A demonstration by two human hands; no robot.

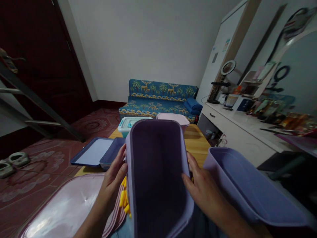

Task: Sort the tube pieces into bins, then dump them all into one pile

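A deep purple plastic bin (160,172) is held up in front of me, its open mouth tilted toward the camera and its inside dark. My left hand (115,173) presses against its left wall, fingers partly hidden behind it. On the opposite side my right hand (198,181) grips the right wall, thumb over the rim. Yellow pieces (124,198) show beside the bin, below my left hand; their kind is unclear. Under my left forearm lies a pale pink lid (66,201). To the right stands a second purple bin (247,185).
On the wooden table (198,138) are a teal lidded box (123,125), a pink lidded box (173,116) and a blue box (112,152) with its lid (94,151). Beyond is a blue patterned sofa (156,104). A cluttered dresser (237,129) stands right, a ladder (37,99) left.
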